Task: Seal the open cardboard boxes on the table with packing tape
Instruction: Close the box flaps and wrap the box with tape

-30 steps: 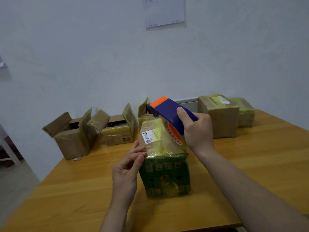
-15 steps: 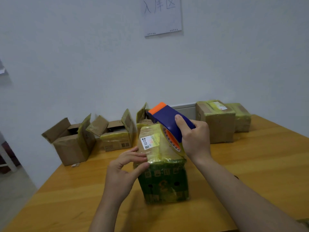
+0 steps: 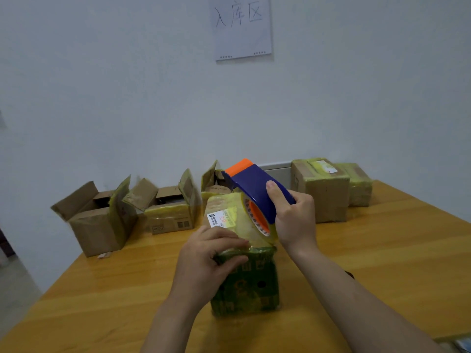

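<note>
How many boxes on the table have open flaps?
3, in a row at back left: far-left box, middle box, and third box, partly hidden behind the dispenser. The held box is closed.

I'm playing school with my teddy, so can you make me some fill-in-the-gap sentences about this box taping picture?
The right hand holds a blue and ____ tape dispenser.
The left hand holds the front box, printed in ____.
The open cardboard boxes stand at the back ____ of the table.
A paper sheet hangs on the ____.
Missing words: orange; green; left; wall.
</note>
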Available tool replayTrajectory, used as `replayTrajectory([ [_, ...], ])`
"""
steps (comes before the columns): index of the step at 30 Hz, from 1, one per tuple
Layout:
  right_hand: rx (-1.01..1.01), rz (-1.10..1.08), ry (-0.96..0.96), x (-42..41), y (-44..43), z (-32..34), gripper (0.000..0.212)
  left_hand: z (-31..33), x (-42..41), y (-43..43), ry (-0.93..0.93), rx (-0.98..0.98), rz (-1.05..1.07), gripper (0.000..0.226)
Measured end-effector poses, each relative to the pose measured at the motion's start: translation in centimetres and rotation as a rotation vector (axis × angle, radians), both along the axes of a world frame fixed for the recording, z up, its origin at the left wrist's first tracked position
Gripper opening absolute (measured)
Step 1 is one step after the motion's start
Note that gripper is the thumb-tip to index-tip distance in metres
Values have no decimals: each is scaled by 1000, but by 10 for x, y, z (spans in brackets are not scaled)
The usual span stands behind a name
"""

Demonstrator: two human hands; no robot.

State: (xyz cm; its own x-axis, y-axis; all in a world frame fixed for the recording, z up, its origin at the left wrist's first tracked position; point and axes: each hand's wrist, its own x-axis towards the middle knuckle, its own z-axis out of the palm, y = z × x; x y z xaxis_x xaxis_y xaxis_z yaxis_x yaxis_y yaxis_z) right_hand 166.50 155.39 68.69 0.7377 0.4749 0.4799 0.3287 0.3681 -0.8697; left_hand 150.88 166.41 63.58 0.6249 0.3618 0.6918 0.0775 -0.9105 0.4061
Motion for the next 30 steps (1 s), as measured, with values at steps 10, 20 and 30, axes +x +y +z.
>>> replayTrajectory([
  [10,58,20,44,-1,-6,-8,36,9,9,-10,6,-21,91,23],
  [20,80,37,96,-3,-11,-10,43,12,19,-25,84,42,207,31],
  [30,111,119,156,0,-17,-9,47,8,27,-25,1,-21,240,45],
])
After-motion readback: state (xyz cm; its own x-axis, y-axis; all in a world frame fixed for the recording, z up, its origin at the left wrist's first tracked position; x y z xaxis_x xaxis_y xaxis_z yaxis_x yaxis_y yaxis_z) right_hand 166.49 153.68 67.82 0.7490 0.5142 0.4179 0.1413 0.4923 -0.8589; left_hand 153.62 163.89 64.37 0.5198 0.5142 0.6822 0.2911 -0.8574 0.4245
